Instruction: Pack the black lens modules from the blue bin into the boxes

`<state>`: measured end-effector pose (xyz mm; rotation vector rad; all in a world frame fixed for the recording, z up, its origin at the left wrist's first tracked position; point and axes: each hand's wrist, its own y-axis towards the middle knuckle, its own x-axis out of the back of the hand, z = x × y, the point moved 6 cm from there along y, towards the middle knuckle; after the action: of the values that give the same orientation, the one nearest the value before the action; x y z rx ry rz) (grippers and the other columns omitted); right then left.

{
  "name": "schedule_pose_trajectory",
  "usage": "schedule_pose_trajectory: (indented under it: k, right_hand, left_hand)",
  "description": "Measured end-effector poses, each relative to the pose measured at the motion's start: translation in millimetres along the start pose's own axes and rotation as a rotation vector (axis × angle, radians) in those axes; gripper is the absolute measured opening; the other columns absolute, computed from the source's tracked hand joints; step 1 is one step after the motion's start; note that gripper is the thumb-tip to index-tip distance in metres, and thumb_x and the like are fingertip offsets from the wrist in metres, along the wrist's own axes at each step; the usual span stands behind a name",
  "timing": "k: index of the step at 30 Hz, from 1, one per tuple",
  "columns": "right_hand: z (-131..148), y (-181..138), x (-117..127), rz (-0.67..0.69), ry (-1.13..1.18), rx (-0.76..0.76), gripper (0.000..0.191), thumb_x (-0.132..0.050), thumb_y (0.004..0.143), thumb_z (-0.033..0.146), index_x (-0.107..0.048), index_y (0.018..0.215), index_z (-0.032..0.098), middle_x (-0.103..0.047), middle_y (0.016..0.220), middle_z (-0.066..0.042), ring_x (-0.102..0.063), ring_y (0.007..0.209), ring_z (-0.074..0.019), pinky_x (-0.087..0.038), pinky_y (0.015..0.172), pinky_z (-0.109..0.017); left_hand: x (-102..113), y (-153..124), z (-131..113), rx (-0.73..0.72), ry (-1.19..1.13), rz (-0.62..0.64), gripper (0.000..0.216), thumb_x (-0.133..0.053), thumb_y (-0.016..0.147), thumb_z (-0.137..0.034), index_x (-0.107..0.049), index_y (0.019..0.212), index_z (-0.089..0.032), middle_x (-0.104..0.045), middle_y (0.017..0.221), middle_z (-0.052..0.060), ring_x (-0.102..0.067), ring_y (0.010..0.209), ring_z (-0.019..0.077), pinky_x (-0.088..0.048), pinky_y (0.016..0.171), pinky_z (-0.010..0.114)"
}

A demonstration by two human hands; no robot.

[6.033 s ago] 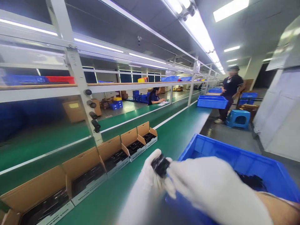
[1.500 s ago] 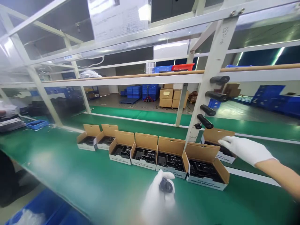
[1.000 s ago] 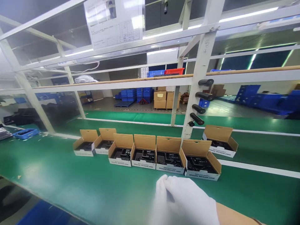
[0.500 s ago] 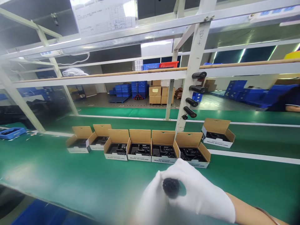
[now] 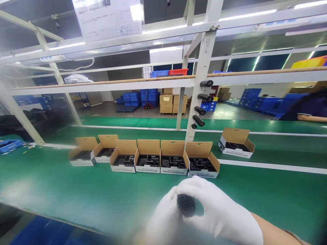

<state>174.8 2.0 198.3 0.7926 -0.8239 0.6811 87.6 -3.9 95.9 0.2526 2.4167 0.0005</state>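
White-gloved left hand, right hand | both gripping black piece, five o'clock! | open boxes, ten o'clock from it

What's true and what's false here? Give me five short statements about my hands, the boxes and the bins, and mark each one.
1. The left hand and right hand are gloved in white. True.
2. All the box lids are closed. False: all seven boxes stand open.
3. A dark piece is held at the hands' fingers. True.
4. The red bin sits inside a box. False: the red bin is up at shelf level, beside a blue bin.
5. One box stands apart, right of the others. True.
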Motion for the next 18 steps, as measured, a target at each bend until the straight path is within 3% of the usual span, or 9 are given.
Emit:
schedule_pose_trajectory:
  k: [4, 8, 13, 15, 18]
  right_hand:
    - [3.4, -6.1, 0.9, -0.035, -0.035, 0.015, 0.035, -0.063, 0.072, 0.018, -0.063, 0.106, 0.025, -0.065, 0.102, -0.003, -0.058, 0.091, -0.0180, -0.047, 0.080, -0.030]
    - [3.9, -11.4, 4.5, -0.085, -0.154, 0.071, 0.043, -0.063, 0.076, 0.018, -0.059, 0.118, 0.027, -0.066, 0.101, -0.004, -0.059, 0.087, -0.0174, -0.047, 0.078, -0.029]
    - [8.9, -13.3, 10.8, -0.098, -0.266, 0.180, 0.030, -0.059, 0.084, 0.021, -0.058, 0.113, 0.026, -0.066, 0.096, -0.003, -0.058, 0.079, -0.0161, -0.046, 0.069, -0.028]
    - [10.1, -12.8, 13.2, -0.099, -0.244, 0.155, 0.028, -0.061, 0.084, 0.023, -0.059, 0.111, 0.026, -0.067, 0.095, -0.003, -0.059, 0.081, -0.0160, -0.048, 0.071, -0.027]
    - [13.4, -12.4, 18.4, -0.146, -0.239, 0.135, 0.027, -0.061, 0.084, 0.025, -0.058, 0.111, 0.026, -0.067, 0.096, -0.003, -0.061, 0.082, -0.0165, -0.050, 0.072, -0.027]
  left_hand:
    - [0.3, -4.2, -0.3, -0.008, 0.030, -0.006, 0.034, -0.069, 0.078, -0.040, -0.064, 0.102, -0.016, -0.060, 0.086, 0.005, -0.053, 0.081, 0.0160, -0.042, 0.074, 0.026]
    - [-8.7, -9.3, -18.4, -0.118, 0.117, -0.004, 0.033, -0.063, 0.082, -0.046, -0.062, 0.095, -0.015, -0.061, 0.080, 0.004, -0.054, 0.075, 0.0151, -0.041, 0.070, 0.026]
    - [-8.3, -20.2, -52.9, -0.211, 0.454, -0.274, 0.034, -0.075, 0.069, -0.045, -0.062, 0.079, -0.016, -0.061, 0.073, 0.002, -0.053, 0.069, 0.0148, -0.041, 0.066, 0.025]
    - [-8.7, -17.8, -61.1, -0.228, 0.526, -0.223, 0.032, -0.069, 0.075, -0.048, -0.063, 0.082, -0.018, -0.061, 0.072, 0.001, -0.054, 0.068, 0.0151, -0.041, 0.067, 0.026]
    - [-1.4, -5.9, -49.0, -0.185, 0.529, -0.002, 0.045, -0.042, 0.089, -0.055, -0.065, 0.095, -0.017, -0.067, 0.087, 0.007, -0.061, 0.082, 0.0193, -0.044, 0.080, 0.031]
